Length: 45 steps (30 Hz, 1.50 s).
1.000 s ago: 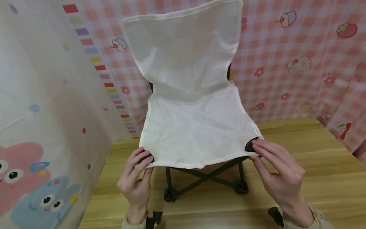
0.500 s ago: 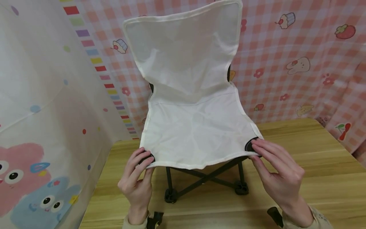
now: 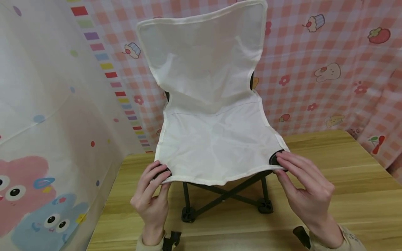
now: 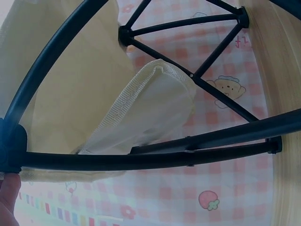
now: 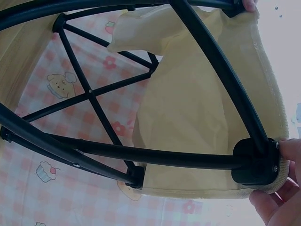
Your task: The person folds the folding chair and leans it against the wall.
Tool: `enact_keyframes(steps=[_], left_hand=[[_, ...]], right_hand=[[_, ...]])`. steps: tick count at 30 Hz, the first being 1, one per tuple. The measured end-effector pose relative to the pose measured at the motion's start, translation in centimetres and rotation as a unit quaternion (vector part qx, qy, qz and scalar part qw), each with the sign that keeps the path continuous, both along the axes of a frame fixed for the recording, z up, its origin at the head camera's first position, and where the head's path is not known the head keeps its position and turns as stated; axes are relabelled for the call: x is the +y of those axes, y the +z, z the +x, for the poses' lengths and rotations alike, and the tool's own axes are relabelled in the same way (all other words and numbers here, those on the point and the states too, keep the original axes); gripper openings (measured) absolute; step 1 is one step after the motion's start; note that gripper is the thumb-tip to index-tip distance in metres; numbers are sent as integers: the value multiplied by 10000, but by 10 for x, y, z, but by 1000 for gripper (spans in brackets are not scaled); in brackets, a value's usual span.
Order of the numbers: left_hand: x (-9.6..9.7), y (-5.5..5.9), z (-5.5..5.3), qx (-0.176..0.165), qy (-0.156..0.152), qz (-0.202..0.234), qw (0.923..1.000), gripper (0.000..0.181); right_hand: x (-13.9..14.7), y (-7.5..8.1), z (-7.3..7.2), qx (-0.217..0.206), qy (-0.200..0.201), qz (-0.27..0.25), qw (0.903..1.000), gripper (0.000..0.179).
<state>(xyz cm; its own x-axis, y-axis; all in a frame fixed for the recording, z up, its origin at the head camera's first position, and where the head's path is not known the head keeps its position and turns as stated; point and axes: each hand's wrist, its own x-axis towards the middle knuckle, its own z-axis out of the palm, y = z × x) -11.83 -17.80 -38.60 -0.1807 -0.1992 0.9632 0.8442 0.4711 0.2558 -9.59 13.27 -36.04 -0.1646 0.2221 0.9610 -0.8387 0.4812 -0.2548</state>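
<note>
A white fabric folding chair (image 3: 210, 139) with a dark crossed-leg frame (image 3: 232, 191) stands on a wooden table, backrest upright. My left hand (image 3: 152, 200) pinches the seat's front left corner, fingers over its black patch and thumb beneath. At the front right corner my right hand (image 3: 309, 191) does the same, fingertips on the other black patch (image 3: 276, 158). In the right wrist view, fingers (image 5: 270, 202) grip around the black corner joint (image 5: 256, 162). A thumb shows under the corner joint (image 4: 10, 150) in the left wrist view. Dark tubes (image 4: 108, 161) cross below the seat cloth.
The wooden table (image 3: 339, 167) extends to both sides of the chair. Behind it hangs a pink checked curtain (image 3: 314, 87), and a white printed curtain (image 3: 69, 115) hangs at the left. Dark straps (image 3: 171, 240) show near both wrists.
Both hands keep their hold on the seat corners. The left hand and the chair's left side shift very slightly right in the head view.
</note>
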Motion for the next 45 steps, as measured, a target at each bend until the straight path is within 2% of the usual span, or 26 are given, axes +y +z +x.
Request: enact_keyframes(steps=[6,13,25,35,45], left_hand=[[3,-1,2,-108,2,-61,9999,30],[5,3,1,-84,46,28,10000,30],[8,9,2,-187,64,104,9998,30],[12,9,4,-134,124,103,9998,30],[13,12,5,-225,74,80,9997,28]], right_hand=[[0,0,1,-30,5,-134,9999,40],[-1,0,-2,47,48,-159,9999,34],[-6,5,-2,-87,35,-181,9998,41],[-3,0,-6,47,-6,-179,9998,31],[-8,8,-2,-21,-124,-202,9997,40]])
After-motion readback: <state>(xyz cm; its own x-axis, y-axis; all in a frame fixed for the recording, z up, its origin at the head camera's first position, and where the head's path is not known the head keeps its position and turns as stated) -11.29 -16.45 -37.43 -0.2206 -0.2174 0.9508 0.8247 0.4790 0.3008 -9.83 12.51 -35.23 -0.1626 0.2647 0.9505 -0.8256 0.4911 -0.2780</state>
